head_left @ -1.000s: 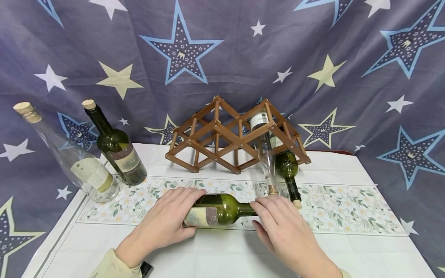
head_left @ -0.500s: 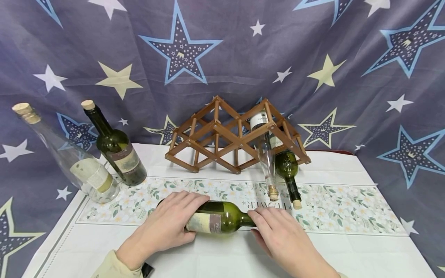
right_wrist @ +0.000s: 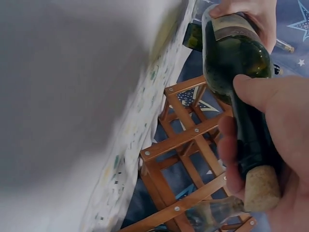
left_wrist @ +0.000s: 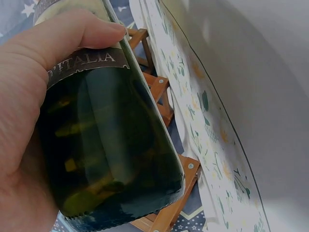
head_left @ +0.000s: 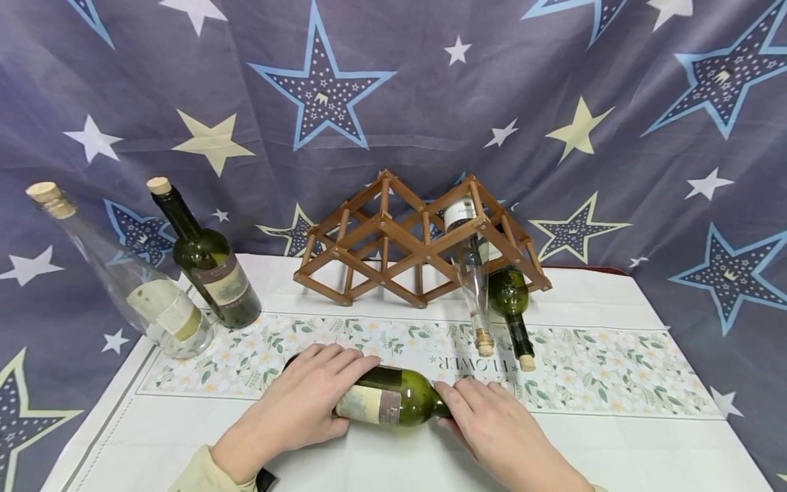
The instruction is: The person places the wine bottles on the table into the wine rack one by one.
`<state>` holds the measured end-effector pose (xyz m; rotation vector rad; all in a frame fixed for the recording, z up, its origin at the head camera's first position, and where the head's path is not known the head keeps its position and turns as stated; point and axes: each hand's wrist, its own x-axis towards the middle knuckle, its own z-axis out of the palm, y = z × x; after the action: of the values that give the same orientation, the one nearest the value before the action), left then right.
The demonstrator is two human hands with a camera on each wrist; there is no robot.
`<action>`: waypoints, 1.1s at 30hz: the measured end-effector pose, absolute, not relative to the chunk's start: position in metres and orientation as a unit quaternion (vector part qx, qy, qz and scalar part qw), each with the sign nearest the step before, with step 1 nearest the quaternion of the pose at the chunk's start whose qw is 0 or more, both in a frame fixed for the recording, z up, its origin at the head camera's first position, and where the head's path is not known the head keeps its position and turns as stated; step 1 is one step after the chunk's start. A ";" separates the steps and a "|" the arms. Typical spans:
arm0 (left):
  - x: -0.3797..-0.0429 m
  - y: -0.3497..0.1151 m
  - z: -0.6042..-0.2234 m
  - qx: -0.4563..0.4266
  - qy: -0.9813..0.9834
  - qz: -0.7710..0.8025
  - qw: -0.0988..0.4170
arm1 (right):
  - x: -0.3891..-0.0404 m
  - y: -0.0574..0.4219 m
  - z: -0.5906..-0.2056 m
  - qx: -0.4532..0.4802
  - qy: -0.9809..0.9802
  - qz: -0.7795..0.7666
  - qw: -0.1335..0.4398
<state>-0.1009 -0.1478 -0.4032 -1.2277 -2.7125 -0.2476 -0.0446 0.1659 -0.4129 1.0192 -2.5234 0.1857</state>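
A green wine bottle (head_left: 406, 398) lies sideways between both hands in front of the rack, its neck toward the right. My left hand (head_left: 307, 396) grips its body near the base, thumb across the label in the left wrist view. My right hand (head_left: 498, 427) holds the neck (right_wrist: 248, 125), fingers wrapped round it, with the cork (right_wrist: 261, 189) showing at the end in the right wrist view. Behind stands a wooden wine rack (head_left: 402, 236). Its right side bears a clear bottle (head_left: 472, 280) and a green bottle (head_left: 509, 294), necks pointing forward and down.
At the left stand a corked clear bottle (head_left: 154, 301) and a corked green bottle (head_left: 215, 273). A floral runner (head_left: 615, 369) crosses the white tablecloth (head_left: 645, 451). A star-patterned curtain (head_left: 430, 123) hangs behind the table.
Both hands have drawn the bottle slightly toward the front of the table. The right hand has slid along the neck toward its shoulder. The rack and other bottles stay put.
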 end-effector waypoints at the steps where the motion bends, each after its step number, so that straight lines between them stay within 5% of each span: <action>1: -0.101 -0.148 -0.403 -0.410 -0.905 -0.081 0.077 | -0.045 0.166 -0.414 0.368 -0.904 0.067 0.205; 13: -0.100 -0.146 -0.404 -0.405 -0.908 -0.074 0.084 | -0.051 0.171 -0.430 0.385 -0.892 0.084 0.220; 33: -0.102 -0.148 -0.403 -0.401 -0.903 -0.091 0.122 | -0.051 0.183 -0.435 0.350 -0.916 0.115 0.158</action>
<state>-0.1021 -0.1479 -0.4034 -1.1716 -2.6356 -0.2646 -0.0507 0.1832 -0.4353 1.0016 -2.6192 0.3282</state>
